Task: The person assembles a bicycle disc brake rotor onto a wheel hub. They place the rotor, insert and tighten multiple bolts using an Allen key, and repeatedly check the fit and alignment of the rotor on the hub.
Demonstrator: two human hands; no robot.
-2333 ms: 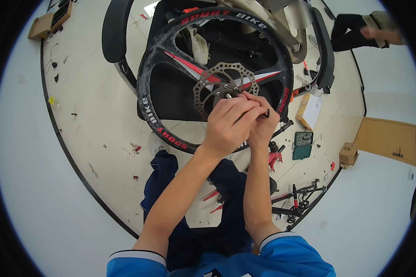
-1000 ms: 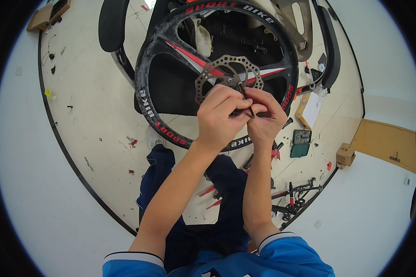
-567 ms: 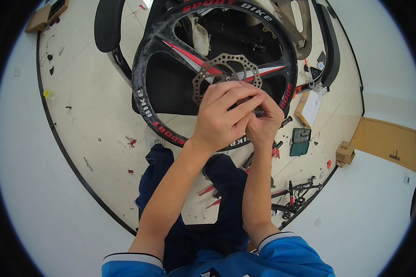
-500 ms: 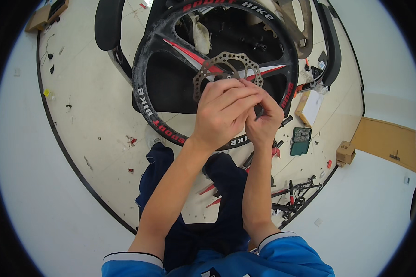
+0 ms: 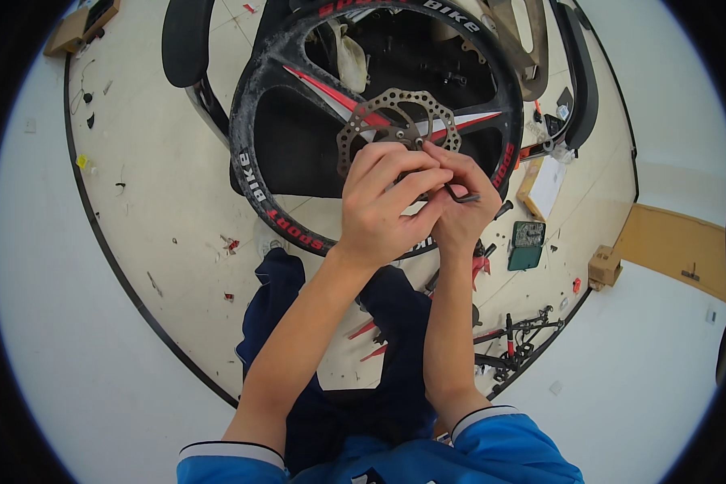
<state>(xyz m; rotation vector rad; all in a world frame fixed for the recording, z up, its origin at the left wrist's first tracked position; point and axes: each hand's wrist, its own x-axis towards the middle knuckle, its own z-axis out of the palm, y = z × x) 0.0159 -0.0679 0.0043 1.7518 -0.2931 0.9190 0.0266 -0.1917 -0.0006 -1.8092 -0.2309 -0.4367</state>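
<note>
1. Swung hex key's [image 5: 466, 198] bent end out past the fingers; mostly covered half a second ago. Likely mid-turn at a disc bolt [image 5: 419, 143].
2. Pinched key with left hand [image 5: 385, 198] and right hand [image 5: 464, 211], fingertips close together.
3. Had disc [image 5: 392, 132] on wheel [image 5: 254, 113], wheel lying on chair [image 5: 286, 153].
4. Spotted green case [image 5: 525, 257] open on floor, small bits in far half, unidentifiable.
5. Saw cardboard box [image 5: 64, 35] far left, something dark inside.

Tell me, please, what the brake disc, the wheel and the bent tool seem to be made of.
Brake disc: metal, probably steel, being thin, drilled and dull grey.
Wheel: matte black with pale grey patches; its thick moulded shape suits cast alloy or plastic.
Bent tool: probably metal, a slim, dark, smooth-looking rod.
</note>
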